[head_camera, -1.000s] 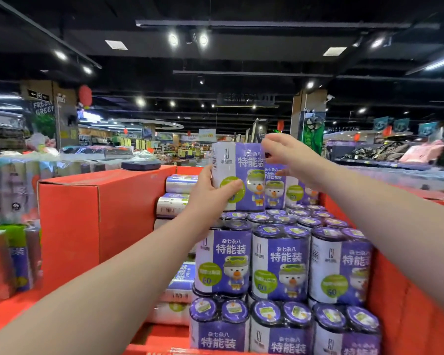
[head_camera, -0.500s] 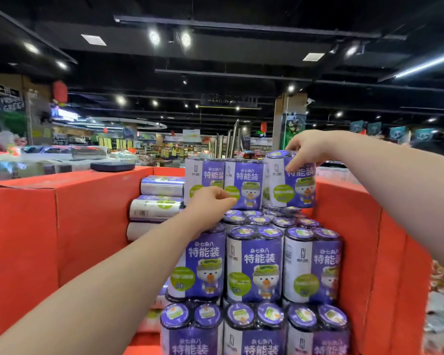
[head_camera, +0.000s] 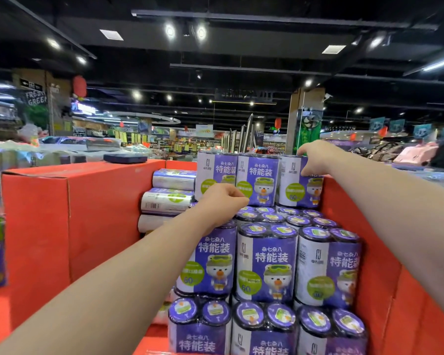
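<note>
Purple-and-white packs of rolls are stacked in tiers inside an orange cardboard display bin (head_camera: 349, 208). Three packs stand upright side by side on the top tier. My right hand (head_camera: 315, 160) grips the rightmost top pack (head_camera: 299, 188), fingers over its top edge and thumb on its front. The middle top pack (head_camera: 258, 179) stands free. My left hand (head_camera: 224, 199) hovers in front of the lower part of the left top pack (head_camera: 215, 170), its fingers curled in and holding nothing.
More packs lie on their sides (head_camera: 172, 179) at the bin's left. A tall orange box (head_camera: 69, 213) with a dark flat object (head_camera: 124, 158) on top stands to the left. Shop shelves and hanging signs fill the background.
My left hand let go of the pack it held up and drew back. My right hand brought another pack down into the top row at the right.
</note>
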A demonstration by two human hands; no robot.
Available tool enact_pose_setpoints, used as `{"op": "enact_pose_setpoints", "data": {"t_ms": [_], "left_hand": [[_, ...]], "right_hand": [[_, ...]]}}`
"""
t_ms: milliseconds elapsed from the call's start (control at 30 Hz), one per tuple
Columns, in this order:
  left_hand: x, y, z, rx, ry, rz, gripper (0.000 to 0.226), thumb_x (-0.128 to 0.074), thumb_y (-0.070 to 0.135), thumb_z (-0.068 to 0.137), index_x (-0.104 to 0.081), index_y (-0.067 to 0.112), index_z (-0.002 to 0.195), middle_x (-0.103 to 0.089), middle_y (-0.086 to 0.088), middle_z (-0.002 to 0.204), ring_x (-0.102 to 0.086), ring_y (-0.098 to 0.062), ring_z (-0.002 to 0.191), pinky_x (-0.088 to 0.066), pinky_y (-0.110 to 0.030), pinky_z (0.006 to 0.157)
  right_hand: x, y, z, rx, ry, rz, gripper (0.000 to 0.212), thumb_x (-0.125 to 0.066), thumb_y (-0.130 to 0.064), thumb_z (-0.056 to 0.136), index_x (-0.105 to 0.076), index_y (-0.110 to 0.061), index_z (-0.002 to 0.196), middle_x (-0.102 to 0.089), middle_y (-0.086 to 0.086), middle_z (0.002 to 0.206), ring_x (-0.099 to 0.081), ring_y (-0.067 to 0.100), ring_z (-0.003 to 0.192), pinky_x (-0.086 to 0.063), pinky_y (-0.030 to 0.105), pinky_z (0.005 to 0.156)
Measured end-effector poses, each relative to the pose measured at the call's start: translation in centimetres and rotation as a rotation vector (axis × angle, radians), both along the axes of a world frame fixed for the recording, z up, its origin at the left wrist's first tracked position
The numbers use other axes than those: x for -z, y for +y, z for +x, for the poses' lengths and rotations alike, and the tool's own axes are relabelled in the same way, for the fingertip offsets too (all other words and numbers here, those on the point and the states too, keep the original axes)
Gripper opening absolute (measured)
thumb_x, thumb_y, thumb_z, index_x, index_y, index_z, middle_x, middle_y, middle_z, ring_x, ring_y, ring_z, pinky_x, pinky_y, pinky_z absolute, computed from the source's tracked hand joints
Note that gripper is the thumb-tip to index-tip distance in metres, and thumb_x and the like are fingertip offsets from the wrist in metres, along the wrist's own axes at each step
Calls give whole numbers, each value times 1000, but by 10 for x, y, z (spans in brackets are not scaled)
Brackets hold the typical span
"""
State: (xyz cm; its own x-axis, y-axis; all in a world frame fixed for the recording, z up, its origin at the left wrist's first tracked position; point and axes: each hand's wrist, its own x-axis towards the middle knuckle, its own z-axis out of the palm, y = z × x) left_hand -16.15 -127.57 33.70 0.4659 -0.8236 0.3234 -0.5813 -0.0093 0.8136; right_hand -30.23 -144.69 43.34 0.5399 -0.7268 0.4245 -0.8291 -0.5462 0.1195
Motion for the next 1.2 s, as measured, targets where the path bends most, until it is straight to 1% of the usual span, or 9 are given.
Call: {"op": "enact_pose_setpoints", "data": {"t_ms": [133, 300, 567, 633, 767, 900, 967, 1100, 1200], "left_hand": [[1, -2, 1, 0, -16, -4, 9, -59, 22, 93, -63, 16, 88, -49, 2, 66, -40, -11, 53, -33, -21, 48], [1, -3, 0, -8, -34, -15, 8, -59, 21, 93, -64, 16, 89, -50, 4, 65, -41, -10, 54, -33, -21, 48], [1, -2, -4, -84, -99, -70, 14, -54, 16, 93, -64, 13, 83, -53, 4, 66, -45, -11, 56, -35, -22, 50], [0, -1, -6, -137, -176, -75, 14, -53, 17, 93, -64, 14, 85, -56, 3, 69, -49, -15, 62, -37, -25, 56], [-4, 5, -11, -255, -371, -37, 17, -49, 23, 95, -65, 18, 94, -62, 0, 85, -57, -23, 84, -47, -32, 72], [-6, 21, -22, -304, -525, 30, 16, -48, 26, 96, -61, 20, 91, -66, -3, 93, -57, -23, 85, -44, -31, 68], [-4, 34, -28, -322, -601, 54, 15, -49, 26, 95, -61, 19, 91, -66, -4, 101, -59, -25, 91, -47, -33, 73], [9, 69, -39, -374, -772, 134, 27, -50, 30, 95, -60, 16, 116, -55, -3, 126, -51, -26, 117, -45, -38, 91], [27, 100, -45, -439, -923, 245, 34, -50, 34, 93, -55, 16, 122, -52, -5, 128, -48, -28, 120, -41, -38, 89]], "right_hand": [[8, -5, 2, -13, -11, -30, 55, -68, -22, 85, -50, -17, 137, -55, 9, 135, -52, 30, 123, -46, 35, 96], [14, -4, -1, -2, -78, -1, 54, -68, -33, 84, -50, -20, 133, -57, 7, 132, -51, 32, 121, -48, 43, 96], [19, 8, -10, -13, -93, 1, 59, -68, -23, 83, -45, -18, 136, -49, 11, 138, -49, 35, 123, -47, 46, 98], [19, 15, -14, -22, -84, -11, 59, -67, -21, 84, -44, -18, 138, -48, 11, 138, -49, 35, 123, -47, 45, 97], [17, 31, -26, -39, -61, -14, 54, -62, -14, 85, -45, -17, 136, -50, 10, 135, -52, 34, 119, -50, 44, 92], [21, 54, -37, -103, -39, -22, 49, -61, -15, 87, -49, -18, 134, -50, 10, 136, -53, 34, 119, -49, 43, 94], [28, 70, -40, -154, -9, -18, 46, -59, -18, 89, -50, -20, 134, -50, 9, 136, -52, 32, 120, -48, 41, 95], [50, 109, -35, -303, 28, -16, 46, -54, -27, 93, -47, -23, 138, -48, 5, 141, -48, 29, 126, -45, 41, 97], [74, 142, -25, -420, 37, -33, 41, -53, -27, 93, -50, -23, 134, -51, 7, 135, -48, 30, 123, -47, 42, 95]]}}
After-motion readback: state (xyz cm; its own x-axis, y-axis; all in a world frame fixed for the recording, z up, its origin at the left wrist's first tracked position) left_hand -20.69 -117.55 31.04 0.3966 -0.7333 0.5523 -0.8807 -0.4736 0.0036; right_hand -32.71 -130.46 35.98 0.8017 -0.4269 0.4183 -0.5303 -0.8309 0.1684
